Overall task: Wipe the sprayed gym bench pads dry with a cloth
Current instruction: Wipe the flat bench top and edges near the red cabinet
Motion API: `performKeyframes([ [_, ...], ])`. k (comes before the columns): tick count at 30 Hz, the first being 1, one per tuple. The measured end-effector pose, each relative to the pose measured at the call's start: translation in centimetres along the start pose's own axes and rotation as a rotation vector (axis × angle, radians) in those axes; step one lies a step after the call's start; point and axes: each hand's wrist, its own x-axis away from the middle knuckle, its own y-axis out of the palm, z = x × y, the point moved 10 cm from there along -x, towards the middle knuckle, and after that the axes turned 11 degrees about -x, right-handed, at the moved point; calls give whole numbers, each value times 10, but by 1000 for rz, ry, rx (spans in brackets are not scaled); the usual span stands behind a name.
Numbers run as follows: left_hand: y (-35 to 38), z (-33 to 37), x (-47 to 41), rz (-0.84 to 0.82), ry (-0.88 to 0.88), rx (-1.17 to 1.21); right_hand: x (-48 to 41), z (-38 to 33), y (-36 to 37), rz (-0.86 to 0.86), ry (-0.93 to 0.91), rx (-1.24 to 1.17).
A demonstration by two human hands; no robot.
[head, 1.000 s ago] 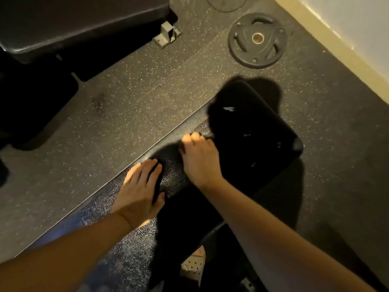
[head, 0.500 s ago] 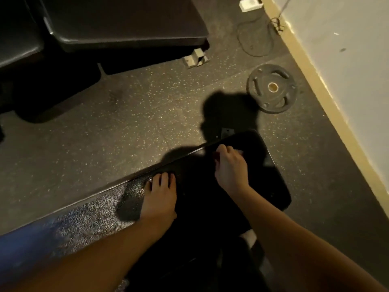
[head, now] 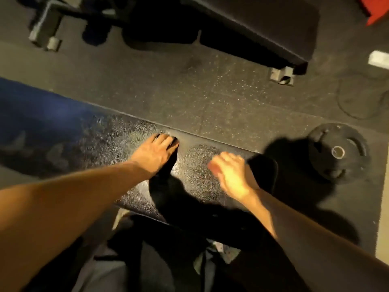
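Note:
The black textured bench pad runs from left to right in front of me, with a wet sheen on its middle. My left hand lies flat on the pad near its far edge, fingers straight. My right hand hovers over the pad's right part with curled fingers and is blurred by motion. No cloth stands out from the dark surface, so I cannot tell whether the right hand holds one. The pad's right end sits in deep shadow.
A second black bench stands across the speckled rubber floor, its foot on the floor. A weight plate lies on the floor just right of my pad. A cable loops near the wall.
My view has swung left and the pad now lies more level across the frame. Both hands have slid back from the pad's right end toward its middle, and the right hand is in motion.

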Motion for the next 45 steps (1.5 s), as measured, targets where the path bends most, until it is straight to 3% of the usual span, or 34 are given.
performKeyframes([
  [3,7,1,15,-15,-74,14,-34,11,-1,45,123,4],
  [6,21,7,51,9,-282,200,-40,-17,16,136,161,-42],
  [10,42,42,98,130,-453,527,36,-91,75,-46,-123,-129],
  [13,53,68,111,148,-475,617,70,-90,66,-111,-319,-62],
  [16,62,76,111,120,-504,661,32,-20,30,-65,-123,220],
  [19,61,78,108,161,-510,661,2,28,-22,194,74,137],
  [22,72,81,106,185,-503,686,13,0,-9,307,86,120],
  [25,79,83,106,220,-519,730,51,-56,47,170,-45,39],
  [29,76,87,110,239,-552,748,125,-101,93,-139,-439,5],
  [31,72,92,115,247,-584,740,128,-79,71,-111,-503,65],
  [35,55,103,126,404,-669,716,63,10,-16,207,-272,179],
  [39,38,123,117,477,-669,675,32,51,-39,323,-98,181],
  [42,40,138,112,472,-685,679,72,13,-2,311,-245,87],
  [45,42,149,114,465,-720,677,144,-32,47,74,-529,9],
])
